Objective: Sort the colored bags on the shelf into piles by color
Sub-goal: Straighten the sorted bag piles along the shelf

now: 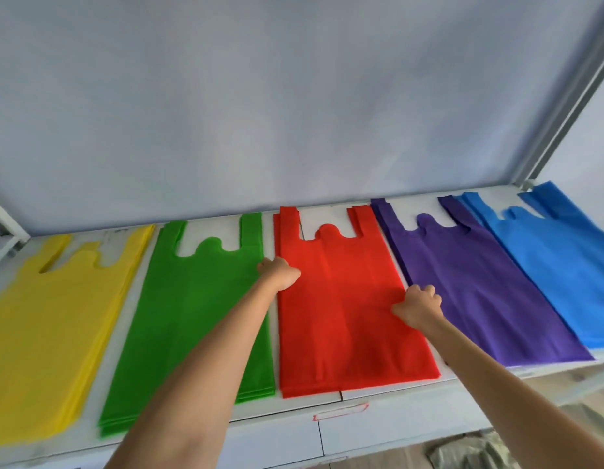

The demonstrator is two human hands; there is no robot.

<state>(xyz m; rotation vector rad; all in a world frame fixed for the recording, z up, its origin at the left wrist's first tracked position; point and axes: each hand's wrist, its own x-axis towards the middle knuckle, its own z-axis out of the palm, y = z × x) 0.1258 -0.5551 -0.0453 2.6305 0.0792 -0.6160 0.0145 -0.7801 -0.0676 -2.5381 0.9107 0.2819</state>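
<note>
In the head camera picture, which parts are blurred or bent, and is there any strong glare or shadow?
Head view: the yellow pile and blue pile near the edges look smeared, while the red pile and both hands, left hand and right hand, are sharper; the shelf edge bends from the wide-angle lens; light is soft and even, without strong glare or hard shadows.
</note>
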